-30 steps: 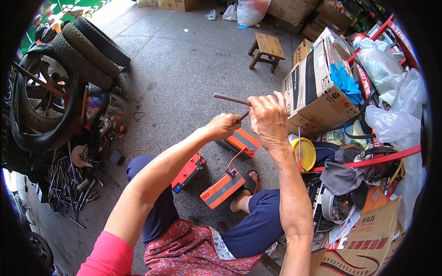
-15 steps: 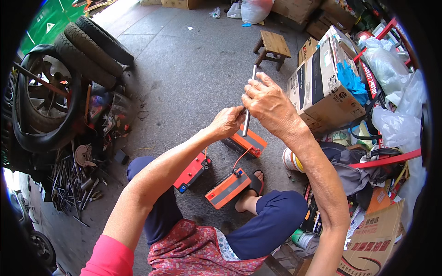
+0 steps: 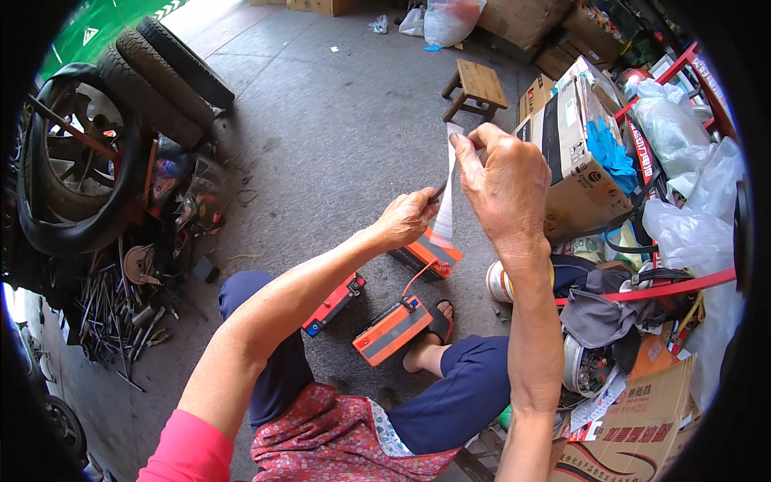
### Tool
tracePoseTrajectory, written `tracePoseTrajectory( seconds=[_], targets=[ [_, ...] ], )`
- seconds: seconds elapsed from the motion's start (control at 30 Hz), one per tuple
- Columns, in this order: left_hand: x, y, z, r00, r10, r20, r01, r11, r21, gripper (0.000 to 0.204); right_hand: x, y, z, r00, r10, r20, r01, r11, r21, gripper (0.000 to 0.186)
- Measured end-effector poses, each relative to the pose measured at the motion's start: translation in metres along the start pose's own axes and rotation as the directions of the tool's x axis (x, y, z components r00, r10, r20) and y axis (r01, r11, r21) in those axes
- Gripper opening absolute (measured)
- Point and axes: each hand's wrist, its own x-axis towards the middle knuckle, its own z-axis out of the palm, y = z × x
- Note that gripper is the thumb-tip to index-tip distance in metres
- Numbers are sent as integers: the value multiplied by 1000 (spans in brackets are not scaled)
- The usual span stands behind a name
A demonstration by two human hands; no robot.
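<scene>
My right hand [image 3: 502, 181] pinches the top end of a thin white strip [image 3: 446, 205] and holds it upright in front of me. My left hand [image 3: 409, 217] grips the lower end of the same strip. Below my hands, on the concrete floor, lie two orange and grey batteries [image 3: 434, 253] [image 3: 393, 329] joined by an orange wire. A red battery [image 3: 333, 304] rests beside my left knee. My sandalled foot [image 3: 438, 321] is next to the nearer orange battery.
A small wooden stool [image 3: 475, 84] stands ahead. Tyres [image 3: 165, 72] and a wheel [image 3: 72, 177] are stacked on the left, above a heap of metal tools [image 3: 120, 313]. Cardboard boxes [image 3: 574, 161], blue gloves [image 3: 610, 153] and plastic bags [image 3: 683, 193] crowd the right.
The strip went from lying level between my hands to standing upright, and its white face now shows. My right hand rose to its top end while my left stayed low.
</scene>
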Motion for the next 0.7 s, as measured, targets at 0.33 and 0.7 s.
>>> tracePoseTrajectory(
  seconds=[0.33, 0.7],
  targets=[
    [-1, 3, -5, 1000, -4, 1, 4, 1000, 6, 20, -35, 29, 21, 954, -265, 139, 273, 961, -45, 26],
    [6, -6, -2, 999, 33, -21, -33, 999, -3, 21, -37, 31, 26, 946, -270, 181, 298, 944, -145, 24]
  ],
)
